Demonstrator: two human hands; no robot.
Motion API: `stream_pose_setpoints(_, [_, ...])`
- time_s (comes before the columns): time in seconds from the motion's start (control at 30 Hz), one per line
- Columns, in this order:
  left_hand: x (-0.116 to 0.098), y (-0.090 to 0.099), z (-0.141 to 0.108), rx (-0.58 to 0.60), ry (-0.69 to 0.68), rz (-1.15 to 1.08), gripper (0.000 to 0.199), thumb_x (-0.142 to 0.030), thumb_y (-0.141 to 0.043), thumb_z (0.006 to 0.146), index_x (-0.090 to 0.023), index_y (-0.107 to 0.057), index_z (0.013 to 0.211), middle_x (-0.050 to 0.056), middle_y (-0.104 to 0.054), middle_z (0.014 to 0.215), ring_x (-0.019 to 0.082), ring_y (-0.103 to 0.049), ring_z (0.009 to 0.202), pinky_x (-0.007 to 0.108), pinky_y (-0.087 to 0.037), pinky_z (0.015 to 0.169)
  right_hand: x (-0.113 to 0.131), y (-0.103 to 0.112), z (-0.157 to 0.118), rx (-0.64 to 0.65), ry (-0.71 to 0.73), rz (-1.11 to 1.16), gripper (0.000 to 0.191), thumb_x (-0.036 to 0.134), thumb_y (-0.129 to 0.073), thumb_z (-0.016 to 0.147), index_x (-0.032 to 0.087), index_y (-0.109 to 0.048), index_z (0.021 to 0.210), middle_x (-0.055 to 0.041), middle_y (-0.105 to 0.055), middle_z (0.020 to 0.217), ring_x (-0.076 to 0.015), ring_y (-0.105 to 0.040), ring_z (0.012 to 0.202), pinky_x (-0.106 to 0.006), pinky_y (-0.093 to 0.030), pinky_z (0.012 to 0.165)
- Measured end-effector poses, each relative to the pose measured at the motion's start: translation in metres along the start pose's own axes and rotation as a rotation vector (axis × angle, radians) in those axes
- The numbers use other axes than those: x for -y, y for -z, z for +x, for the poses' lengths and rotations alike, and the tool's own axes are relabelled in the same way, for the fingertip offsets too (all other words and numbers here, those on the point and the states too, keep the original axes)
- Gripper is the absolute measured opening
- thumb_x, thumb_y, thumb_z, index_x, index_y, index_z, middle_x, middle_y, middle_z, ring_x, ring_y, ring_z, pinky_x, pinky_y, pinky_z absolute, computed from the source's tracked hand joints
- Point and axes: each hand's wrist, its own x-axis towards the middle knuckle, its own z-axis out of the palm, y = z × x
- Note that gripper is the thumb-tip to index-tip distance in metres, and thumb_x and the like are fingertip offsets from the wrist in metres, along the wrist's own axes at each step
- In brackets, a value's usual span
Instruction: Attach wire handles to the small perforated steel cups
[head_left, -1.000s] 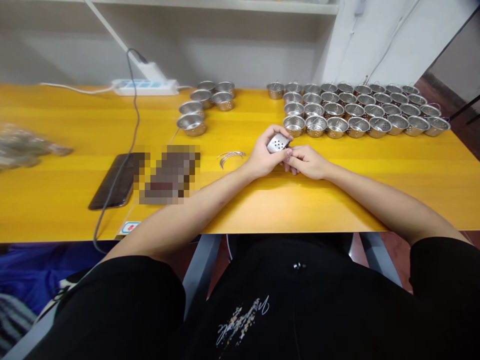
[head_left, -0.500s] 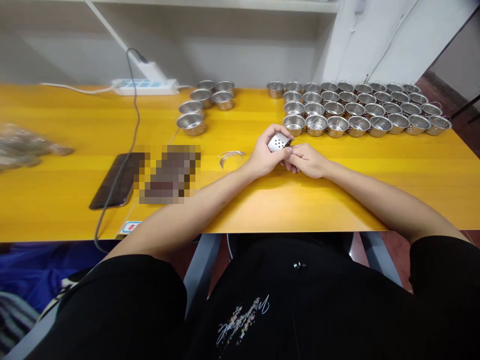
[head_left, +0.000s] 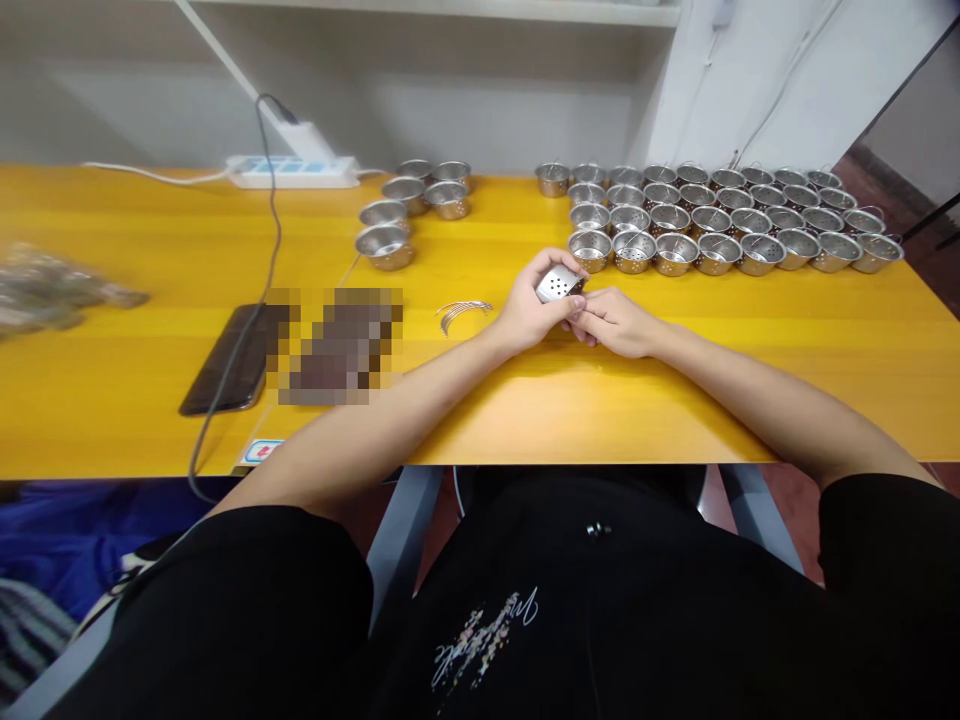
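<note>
A small metal strainer basket (head_left: pixel 559 284) with punched holes is tilted on its side in my left hand (head_left: pixel 529 308), whose fingers and thumb wrap round it. My right hand (head_left: pixel 616 322) meets it at the basket's rim, fingers pressed together in a pinch. What those fingers hold, if anything, is hidden. Left of my hands, several thin curved wire handles (head_left: pixel 463 312) lie in a small bunch on the yellow table (head_left: pixel 510 420).
Rows of strainer baskets with wire handles (head_left: pixel 718 254) stand at the back right. More metal baskets (head_left: pixel 384 248) stand left of centre. A dark phone (head_left: pixel 225 365), a blurred-out item (head_left: pixel 341 350), a cable (head_left: pixel 274 220) and a power strip (head_left: pixel 292 174) occupy the left side.
Both hands keep nearly the same hold on the strainer basket. The view has shifted very slightly; nothing on the table has visibly moved.
</note>
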Motion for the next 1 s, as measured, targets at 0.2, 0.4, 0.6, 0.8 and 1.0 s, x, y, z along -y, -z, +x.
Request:
stream_pose_setpoints(0.2, [0.0004, 0.0026, 0.0028, 0.006, -0.039, 0.018, 0.074, -0.067, -0.109, 0.075, -0.024, -0.066, 0.117, 0.007, -0.077, 0.118, 0.018, -0.072, 0.094, 0.028, -0.062, 0.08, 0.003, 0.0023, 0.0016, 0.04, 0.025, -0.083, 0.066, 0.066, -0.044, 0.126, 0.023, -0.062, 0.079, -0.0034, -0.069, 0.077, -0.0181, -0.061, 0.074, -0.032, -0.048, 0.077])
stream_pose_setpoints(0.4, [-0.0006, 0.0015, 0.0054, 0.007, -0.059, 0.036, 0.081, -0.077, -0.108, 0.072, -0.024, -0.064, 0.114, 0.007, -0.077, 0.116, 0.021, -0.073, 0.101, 0.032, -0.061, 0.092, 0.0019, 0.0041, 0.0018, 0.066, 0.033, -0.158, 0.048, 0.048, -0.048, 0.123, 0.024, -0.057, 0.083, -0.0017, -0.064, 0.078, -0.0188, -0.056, 0.074, -0.034, -0.043, 0.077])
stream_pose_setpoints(0.6, [-0.0029, 0.0005, 0.0061, 0.022, -0.045, 0.035, 0.087, -0.08, -0.111, 0.067, -0.025, -0.063, 0.113, 0.007, -0.077, 0.115, 0.02, -0.071, 0.096, 0.031, -0.061, 0.085, -0.0005, 0.0017, 0.0001, 0.017, 0.018, -0.108, 0.059, 0.058, -0.045, 0.125, 0.024, -0.056, 0.078, -0.0026, -0.065, 0.076, -0.019, -0.058, 0.073, -0.034, -0.044, 0.077])
stream_pose_setpoints(0.8, [-0.0043, 0.0024, 0.0043, 0.064, -0.022, 0.052, 0.08, -0.076, -0.108, 0.076, -0.024, -0.064, 0.117, 0.007, -0.076, 0.117, 0.019, -0.07, 0.095, 0.029, -0.061, 0.084, -0.0015, -0.0014, -0.0018, -0.02, -0.01, -0.055, 0.068, 0.069, -0.045, 0.123, 0.024, -0.06, 0.074, -0.0038, -0.069, 0.075, -0.0193, -0.063, 0.076, -0.033, -0.047, 0.079])
stream_pose_setpoints(1.0, [-0.0086, 0.0061, -0.0001, 0.12, -0.049, 0.141, 0.074, -0.077, -0.103, 0.083, -0.023, -0.068, 0.119, 0.006, -0.073, 0.114, 0.018, -0.067, 0.093, 0.028, -0.057, 0.083, -0.0025, -0.0014, -0.0027, 0.005, 0.025, -0.075, 0.052, 0.05, -0.053, 0.119, 0.023, -0.061, 0.075, -0.0035, -0.072, 0.078, -0.0185, -0.064, 0.075, -0.032, -0.047, 0.079])
